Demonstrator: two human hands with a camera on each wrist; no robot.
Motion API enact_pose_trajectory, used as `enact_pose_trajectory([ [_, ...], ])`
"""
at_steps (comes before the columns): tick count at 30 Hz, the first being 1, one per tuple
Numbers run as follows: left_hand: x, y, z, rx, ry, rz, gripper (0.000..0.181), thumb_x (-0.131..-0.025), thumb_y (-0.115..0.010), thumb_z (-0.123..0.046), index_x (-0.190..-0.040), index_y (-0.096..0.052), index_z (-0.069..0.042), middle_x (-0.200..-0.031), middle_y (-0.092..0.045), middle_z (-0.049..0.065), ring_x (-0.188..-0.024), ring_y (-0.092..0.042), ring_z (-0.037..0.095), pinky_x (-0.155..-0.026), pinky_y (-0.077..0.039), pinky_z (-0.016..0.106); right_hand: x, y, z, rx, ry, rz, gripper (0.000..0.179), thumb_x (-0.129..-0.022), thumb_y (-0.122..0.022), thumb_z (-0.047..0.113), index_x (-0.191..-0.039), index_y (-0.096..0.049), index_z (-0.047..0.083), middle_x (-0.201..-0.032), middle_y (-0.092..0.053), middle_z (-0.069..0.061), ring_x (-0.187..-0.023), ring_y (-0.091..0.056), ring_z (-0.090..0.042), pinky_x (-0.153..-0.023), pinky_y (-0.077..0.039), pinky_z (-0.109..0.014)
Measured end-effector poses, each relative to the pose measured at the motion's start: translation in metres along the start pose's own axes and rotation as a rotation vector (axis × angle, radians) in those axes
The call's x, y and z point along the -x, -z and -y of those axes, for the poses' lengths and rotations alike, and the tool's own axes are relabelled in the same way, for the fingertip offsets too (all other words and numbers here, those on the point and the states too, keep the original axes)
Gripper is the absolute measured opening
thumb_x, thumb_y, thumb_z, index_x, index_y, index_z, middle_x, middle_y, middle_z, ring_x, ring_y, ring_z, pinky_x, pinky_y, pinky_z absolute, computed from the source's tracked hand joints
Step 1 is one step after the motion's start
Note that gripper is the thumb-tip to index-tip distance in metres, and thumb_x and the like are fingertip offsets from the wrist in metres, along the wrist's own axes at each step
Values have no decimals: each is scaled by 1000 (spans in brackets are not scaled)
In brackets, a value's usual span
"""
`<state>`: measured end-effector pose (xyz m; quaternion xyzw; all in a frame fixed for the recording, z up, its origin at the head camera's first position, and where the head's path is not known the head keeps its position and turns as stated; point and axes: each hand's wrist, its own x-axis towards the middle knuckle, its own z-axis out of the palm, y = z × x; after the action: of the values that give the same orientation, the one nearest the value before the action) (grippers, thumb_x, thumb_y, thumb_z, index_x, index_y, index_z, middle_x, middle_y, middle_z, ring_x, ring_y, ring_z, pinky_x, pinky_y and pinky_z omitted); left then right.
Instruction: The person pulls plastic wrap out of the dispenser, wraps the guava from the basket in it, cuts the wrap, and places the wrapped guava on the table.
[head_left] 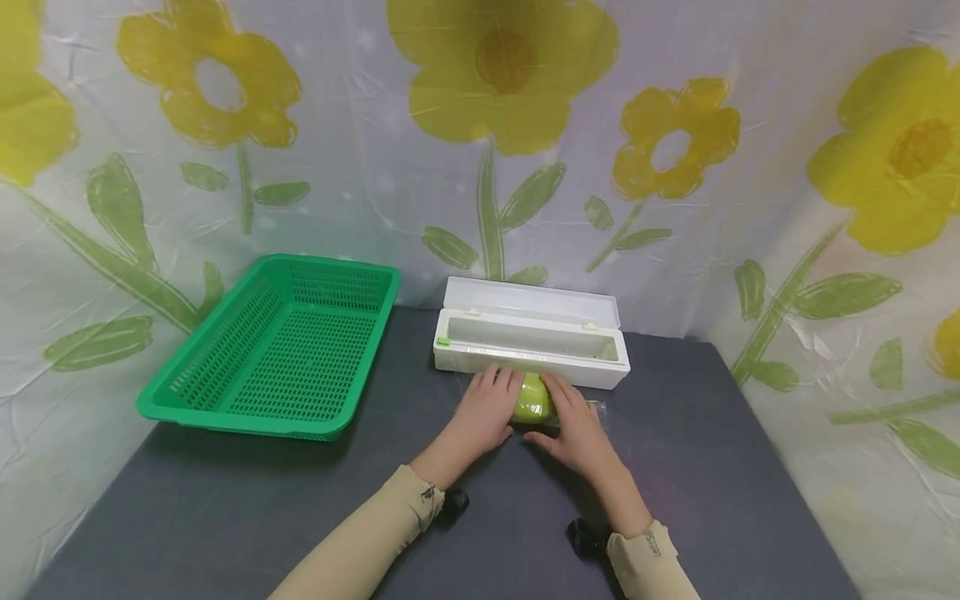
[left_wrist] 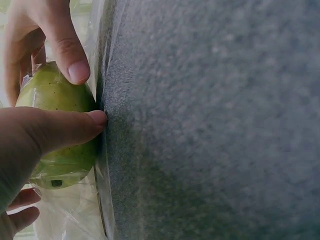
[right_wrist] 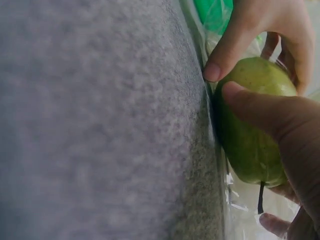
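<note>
A green pear [head_left: 532, 400] lies on its side on the dark table, with clear cling film [head_left: 601, 412] under it and partly round it. My left hand [head_left: 486, 410] grips its left end, the thumb in front and the fingers over the far side. From the right, my right hand [head_left: 573, 425] holds the pear the same way. In the left wrist view both thumbs lie close together on the film-covered pear [left_wrist: 65, 97]. The right wrist view shows the pear [right_wrist: 250, 132] with its dark stem [right_wrist: 261, 197] near my right fingertips.
Just behind my hands stands a white cling film box [head_left: 528, 367] with its lid [head_left: 532, 300] raised and a green slider [head_left: 443, 342] at its left. A green plastic basket [head_left: 255, 427] sits at the back left. A flowered curtain hangs behind the table.
</note>
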<state>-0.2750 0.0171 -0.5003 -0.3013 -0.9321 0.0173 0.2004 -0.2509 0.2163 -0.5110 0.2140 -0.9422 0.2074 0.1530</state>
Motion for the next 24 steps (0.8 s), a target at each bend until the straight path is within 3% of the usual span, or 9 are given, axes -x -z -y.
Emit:
enact_pose_trajectory([
  [7,-8,-4,1,-7,32,24,97,-74,-98,-46,-148,-52,-5,-133,-63,10,-121,-57,28,-102,-52,42,-9,-3,-1,-5,-31,-14,92,-79,-96,16,-155,-46,5,-154,-53,-20,-139,-53,-41,-98,-46,-71],
  [12,-12,-7,2,26,57,0,92,-73,-99,-39,-146,-55,-4,-135,-63,11,-122,-56,29,-101,-53,42,-14,-4,-3,11,-28,-26,87,-78,-95,6,-152,-49,5,-151,-56,-21,-137,-55,-43,-97,-47,-71],
  [19,-18,-9,2,73,106,-25,86,-73,-99,-33,-143,-56,-7,-134,-64,8,-119,-59,28,-96,-55,42,-17,2,-1,24,-14,-21,84,-80,-93,7,-152,-50,2,-150,-56,-23,-136,-55,-44,-98,-46,-73],
  [24,-20,-4,5,150,162,-2,87,-70,-100,-33,-142,-58,-10,-133,-65,7,-116,-58,27,-96,-54,43,-14,6,8,65,2,-38,87,-81,-94,14,-154,-49,0,-156,-48,-26,-141,-49,-47,-104,-41,-75],
])
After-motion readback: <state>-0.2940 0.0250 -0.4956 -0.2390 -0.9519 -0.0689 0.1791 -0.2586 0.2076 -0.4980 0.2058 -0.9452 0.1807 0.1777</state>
